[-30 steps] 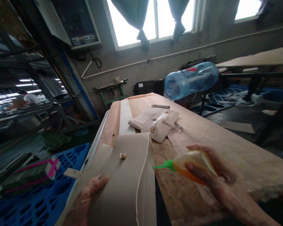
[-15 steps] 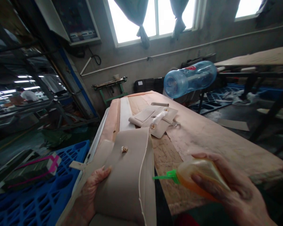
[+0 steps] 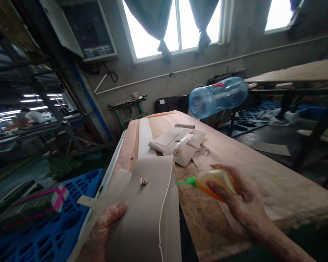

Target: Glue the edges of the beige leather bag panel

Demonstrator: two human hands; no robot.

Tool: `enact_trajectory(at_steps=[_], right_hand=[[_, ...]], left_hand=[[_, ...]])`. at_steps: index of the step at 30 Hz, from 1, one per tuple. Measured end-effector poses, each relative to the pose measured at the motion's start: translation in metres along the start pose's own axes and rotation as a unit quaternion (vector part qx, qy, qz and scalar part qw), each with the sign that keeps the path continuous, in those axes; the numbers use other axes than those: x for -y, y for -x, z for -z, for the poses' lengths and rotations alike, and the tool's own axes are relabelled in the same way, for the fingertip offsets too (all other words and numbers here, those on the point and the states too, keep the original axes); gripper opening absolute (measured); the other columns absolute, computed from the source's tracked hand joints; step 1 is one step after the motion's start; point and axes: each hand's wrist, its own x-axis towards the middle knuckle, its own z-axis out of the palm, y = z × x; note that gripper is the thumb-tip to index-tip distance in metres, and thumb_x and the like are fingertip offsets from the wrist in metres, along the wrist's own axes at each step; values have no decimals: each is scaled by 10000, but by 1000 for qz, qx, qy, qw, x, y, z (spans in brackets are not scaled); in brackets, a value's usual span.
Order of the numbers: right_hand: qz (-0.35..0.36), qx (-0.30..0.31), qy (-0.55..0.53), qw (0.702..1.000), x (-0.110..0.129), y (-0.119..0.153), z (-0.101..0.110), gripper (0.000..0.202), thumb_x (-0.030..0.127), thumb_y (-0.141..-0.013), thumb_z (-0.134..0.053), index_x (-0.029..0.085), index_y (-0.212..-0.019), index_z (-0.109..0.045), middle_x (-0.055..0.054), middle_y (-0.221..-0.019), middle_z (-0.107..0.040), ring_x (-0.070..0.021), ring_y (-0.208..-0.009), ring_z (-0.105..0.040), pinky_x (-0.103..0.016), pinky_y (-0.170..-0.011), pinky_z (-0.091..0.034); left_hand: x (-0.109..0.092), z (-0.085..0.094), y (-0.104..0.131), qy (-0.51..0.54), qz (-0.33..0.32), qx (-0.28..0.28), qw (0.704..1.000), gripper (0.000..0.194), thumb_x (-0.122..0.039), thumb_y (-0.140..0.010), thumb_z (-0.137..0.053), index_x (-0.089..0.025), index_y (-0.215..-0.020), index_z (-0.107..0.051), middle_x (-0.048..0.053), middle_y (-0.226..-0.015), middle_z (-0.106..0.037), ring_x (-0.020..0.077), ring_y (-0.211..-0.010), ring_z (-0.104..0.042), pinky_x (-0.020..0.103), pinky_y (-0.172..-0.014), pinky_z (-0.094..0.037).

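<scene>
My left hand point(image 3: 106, 222) grips the left side of a beige leather bag piece point(image 3: 144, 214), thumb on top and fingers hidden beneath it. A small gold clasp point(image 3: 143, 182) sits on the upper part of this piece. My right hand point(image 3: 235, 193) is wrapped round a soft bottle of amber liquid point(image 3: 211, 182). Its thin green nozzle point(image 3: 187, 182) points left, with the tip at the right edge of the bag piece. Beyond lie more beige leather parts point(image 3: 166, 140) with gold fittings and a strip of clear film.
The padded work table point(image 3: 235, 156) stretches away from me. A big blue water bottle point(image 3: 218, 96) lies on its side behind its right edge. Blue pallets point(image 3: 51, 233) with a strapped stack point(image 3: 32, 209) are at the lower left. A person point(image 3: 35, 115) is far off at the left.
My right hand has moved up and away with the bottle, so the nozzle tip is farther up along the bag piece's right edge. My left hand keeps its hold.
</scene>
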Motion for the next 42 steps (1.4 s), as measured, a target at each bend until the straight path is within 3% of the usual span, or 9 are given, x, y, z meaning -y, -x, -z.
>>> enact_trajectory(at_steps=[7, 10, 14, 19, 21, 25, 29, 39, 42], right_hand=[[-37, 7, 28, 999, 27, 26, 20, 273, 465, -640, -682, 266, -822, -643, 34, -626, -639, -155, -492, -580, -224, -414, -442], [-82, -23, 59, 995, 36, 37, 21, 305, 522, -625, -650, 284, -815, -647, 38, -526, -584, -176, -446, -555, -245, -370, -437], [-113, -74, 77, 988, 38, 45, 16, 345, 563, -602, -617, 296, -817, -654, 21, -524, -573, -208, -488, -582, -265, -373, -464], [-125, -65, 69, 988, 32, 64, 24, 353, 552, -567, -633, 311, -823, -663, 15, -549, -598, -231, -511, -612, -275, -367, -486], [-117, -49, 61, 990, 29, 74, 30, 337, 527, -570, -655, 322, -838, -665, 20, -597, -634, -225, -514, -626, -263, -372, -495], [-22, 3, -3, 1000, 27, 73, 35, 250, 437, -649, -684, 366, -885, -645, 67, -679, -678, -155, -487, -632, -174, -394, -483], [20, -16, 23, 999, 31, 57, 31, 227, 374, -646, -701, 353, -864, -642, 87, -598, -647, -107, -415, -581, -134, -364, -425], [-20, 9, 13, 1000, 27, 85, 42, 257, 445, -642, -698, 375, -882, -639, 69, -719, -686, -145, -517, -647, -129, -432, -493], [-92, -18, 8, 996, 34, 88, 44, 285, 490, -589, -722, 365, -834, -647, 73, -703, -675, -142, -520, -635, -129, -436, -489]], left_hand=[[-3, -3, 4, 18, 2, 7, 1000, 84, -94, -751, -581, -53, -801, -635, 131, -663, -674, 241, -546, -633, 374, -543, -536], [-2, -1, 3, 17, -10, 30, 999, 111, -117, -732, -622, -63, -825, -648, 128, -696, -688, 250, -582, -651, 384, -568, -551], [-2, 0, 2, 29, -13, 58, 998, 78, -96, -747, -602, -73, -795, -658, 111, -678, -691, 220, -560, -652, 337, -548, -555], [-3, -1, 3, 19, -12, 53, 998, 135, -108, -795, -540, -63, -812, -665, 131, -692, -693, 245, -568, -657, 380, -546, -559], [-3, 0, 3, 18, -23, 42, 999, 108, -99, -783, -558, -64, -795, -660, 120, -681, -690, 233, -558, -650, 362, -540, -556], [-3, -1, 3, 12, -25, 35, 999, 110, -84, -789, -541, -57, -803, -646, 121, -676, -686, 225, -533, -639, 357, -518, -549], [-4, -2, 4, 6, -19, 31, 999, 130, -91, -803, -519, -60, -799, -645, 116, -645, -680, 222, -511, -634, 350, -497, -546], [-2, 3, 0, -1, -24, 47, 999, 166, -125, -785, -553, -58, -906, -645, 140, -748, -702, 253, -610, -662, 411, -597, -567], [-3, 0, 4, -7, -25, 49, 998, 150, -123, -795, -533, -66, -867, -651, 123, -696, -695, 236, -546, -649, 372, -525, -561]])
